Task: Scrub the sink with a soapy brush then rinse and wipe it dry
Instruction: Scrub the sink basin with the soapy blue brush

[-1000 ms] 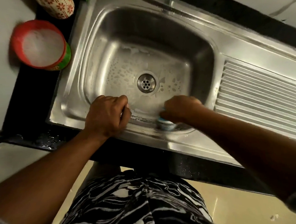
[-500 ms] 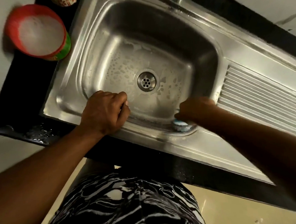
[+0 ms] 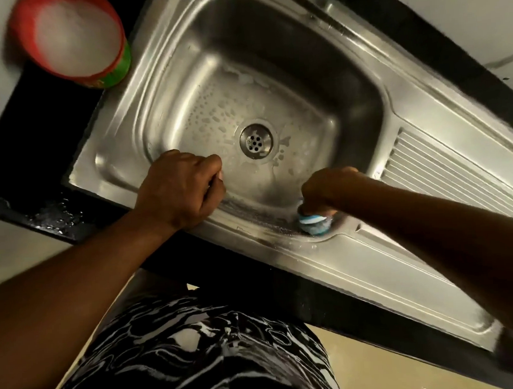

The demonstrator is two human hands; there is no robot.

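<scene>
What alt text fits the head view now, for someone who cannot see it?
The right hand grips a blue-and-white brush against the near rim of a sudsy steel sink, while the left hand rests curled on that rim. A red tub with white contents stands on the counter beside it.

Single view: head camera, worn, high above sink (image 3: 347, 83), aimed steeply down, slightly forward. Frame tilted: sink runs diagonally, upper left to lower right. Close range, wide-angle; forearms enter from lower corners. Left hand (image 3: 180, 196) and right hand (image 3: 330, 189) near centre; drain (image 3: 255, 140) just beyond, between them. Worktop (image 3: 49, 116) left of left hand; wearer's patterned clothing (image 3: 183, 349) below hands, at bottom edge.
</scene>
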